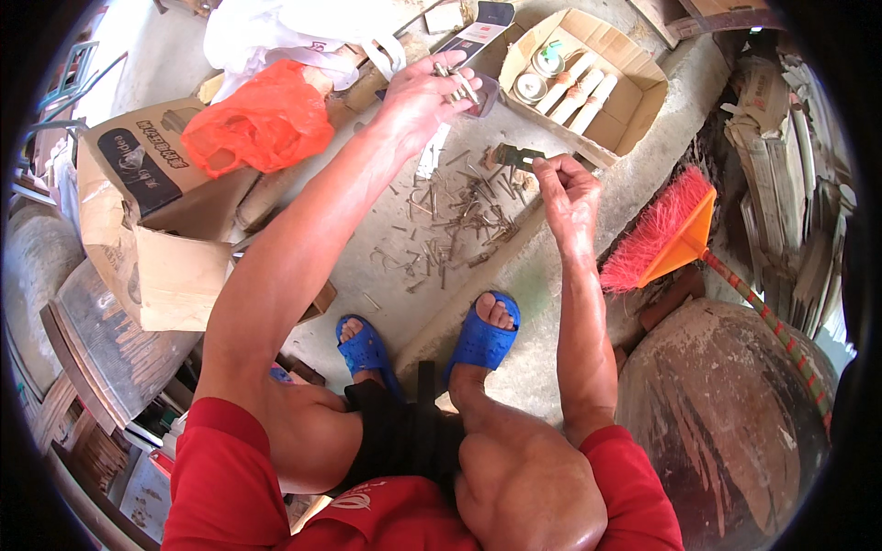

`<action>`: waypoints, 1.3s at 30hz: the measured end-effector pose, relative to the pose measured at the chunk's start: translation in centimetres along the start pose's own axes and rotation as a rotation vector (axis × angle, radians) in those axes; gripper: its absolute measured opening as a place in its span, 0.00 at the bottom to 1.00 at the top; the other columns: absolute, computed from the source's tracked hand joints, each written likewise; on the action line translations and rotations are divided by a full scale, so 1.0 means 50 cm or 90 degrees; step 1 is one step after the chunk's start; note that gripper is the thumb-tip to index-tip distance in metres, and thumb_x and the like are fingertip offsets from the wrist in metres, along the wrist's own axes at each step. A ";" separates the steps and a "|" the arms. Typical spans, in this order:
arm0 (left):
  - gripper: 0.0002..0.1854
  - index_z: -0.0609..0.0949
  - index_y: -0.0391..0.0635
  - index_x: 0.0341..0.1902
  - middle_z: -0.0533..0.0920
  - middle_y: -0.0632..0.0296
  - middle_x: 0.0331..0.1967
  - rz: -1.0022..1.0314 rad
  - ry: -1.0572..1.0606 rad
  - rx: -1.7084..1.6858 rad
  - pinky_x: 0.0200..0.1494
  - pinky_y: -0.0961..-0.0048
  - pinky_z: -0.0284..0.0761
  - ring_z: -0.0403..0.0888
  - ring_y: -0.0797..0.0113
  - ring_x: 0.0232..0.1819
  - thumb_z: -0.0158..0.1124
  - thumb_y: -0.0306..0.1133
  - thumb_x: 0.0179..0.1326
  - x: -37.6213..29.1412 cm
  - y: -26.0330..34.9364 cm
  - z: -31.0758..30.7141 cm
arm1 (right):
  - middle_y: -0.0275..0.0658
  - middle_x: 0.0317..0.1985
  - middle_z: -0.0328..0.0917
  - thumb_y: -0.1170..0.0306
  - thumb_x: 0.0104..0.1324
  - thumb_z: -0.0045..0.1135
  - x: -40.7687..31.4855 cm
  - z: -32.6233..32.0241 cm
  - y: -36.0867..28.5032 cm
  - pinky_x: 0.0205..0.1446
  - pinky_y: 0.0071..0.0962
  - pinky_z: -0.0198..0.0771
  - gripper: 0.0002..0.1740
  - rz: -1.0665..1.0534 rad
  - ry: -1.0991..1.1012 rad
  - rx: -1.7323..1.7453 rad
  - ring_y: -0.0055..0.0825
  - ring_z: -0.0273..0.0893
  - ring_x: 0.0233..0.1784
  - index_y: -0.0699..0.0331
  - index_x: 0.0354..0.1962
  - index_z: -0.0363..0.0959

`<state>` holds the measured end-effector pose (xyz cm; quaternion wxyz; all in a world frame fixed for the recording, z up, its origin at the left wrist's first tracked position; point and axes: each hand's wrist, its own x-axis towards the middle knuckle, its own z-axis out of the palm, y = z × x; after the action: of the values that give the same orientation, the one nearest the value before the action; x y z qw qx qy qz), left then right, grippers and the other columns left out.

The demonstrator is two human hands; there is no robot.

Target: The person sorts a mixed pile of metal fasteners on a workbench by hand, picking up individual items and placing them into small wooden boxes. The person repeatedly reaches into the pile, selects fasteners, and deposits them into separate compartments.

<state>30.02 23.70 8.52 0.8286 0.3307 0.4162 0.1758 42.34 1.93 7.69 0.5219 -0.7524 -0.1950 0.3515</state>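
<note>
My left hand (433, 93), palm up, holds several short metal pieces (456, 84) that look like bolts or screws, lying across its fingers. To the right, my right hand (568, 189) pinches the end of a flat dark plate with a slot (518, 157), its material unclear. Below and between both hands, a loose pile of nails, screws and hooks (468, 213) is spread on the concrete floor. Partly behind my left hand is a small container (488, 95); its contents are hidden. A printed card or box (479, 31) lies just beyond the fingers.
An open cardboard box (630, 127) at the upper right holds two round tins and several pale rods. A red-bristled broom (661, 234) lies right of my right arm. At left are a red plastic bag (265, 120) and a larger carton (182, 275). My sandalled feet flank a raised concrete edge.
</note>
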 end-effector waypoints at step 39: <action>0.19 0.79 0.38 0.64 0.86 0.55 0.52 0.079 0.062 0.256 0.55 0.69 0.83 0.86 0.66 0.52 0.56 0.23 0.71 -0.004 0.050 -0.071 | 0.28 0.18 0.73 0.61 0.67 0.63 0.195 0.119 -0.103 0.27 0.23 0.59 0.18 -0.091 -0.021 -0.135 0.14 0.64 0.22 0.70 0.28 0.82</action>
<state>26.99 26.78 8.83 0.7123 0.5057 0.4612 0.1558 44.95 14.20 8.02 0.4597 -0.7817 -0.2931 0.3029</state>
